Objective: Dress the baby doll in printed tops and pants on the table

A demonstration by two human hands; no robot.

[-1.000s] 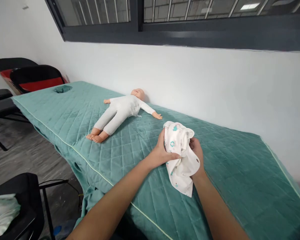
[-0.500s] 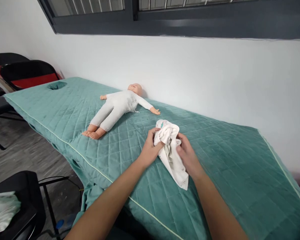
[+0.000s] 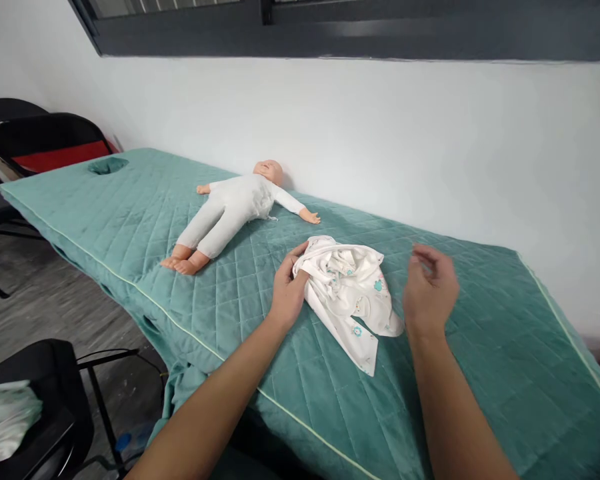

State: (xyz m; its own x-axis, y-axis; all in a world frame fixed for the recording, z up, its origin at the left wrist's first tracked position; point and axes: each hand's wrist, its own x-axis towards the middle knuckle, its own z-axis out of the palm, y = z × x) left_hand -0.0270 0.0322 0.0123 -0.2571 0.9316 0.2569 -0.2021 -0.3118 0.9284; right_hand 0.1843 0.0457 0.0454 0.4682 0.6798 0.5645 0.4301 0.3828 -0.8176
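A crumpled white baby garment (image 3: pixel 350 293) with small teal prints lies on the teal quilted bed cover (image 3: pixel 130 220). My left hand (image 3: pixel 287 290) grips its left edge, fingers closed on the cloth. My right hand (image 3: pixel 430 290) hovers just right of the garment, off the cloth, fingers loosely curled and apart with nothing in them. A baby doll (image 3: pixel 230 210) in a white suit lies on its back farther left, arms spread, head near the wall.
The bed runs along a white wall under a dark window frame (image 3: pixel 330 27). Black chairs with red seats (image 3: pixel 45 143) stand at the far left. A black chair (image 3: pixel 40 400) with white cloth on it sits at the lower left, over a grey floor.
My right hand has let go of the garment and moved right. The garment has dropped onto the bed and spread out. My left hand still holds its edge.
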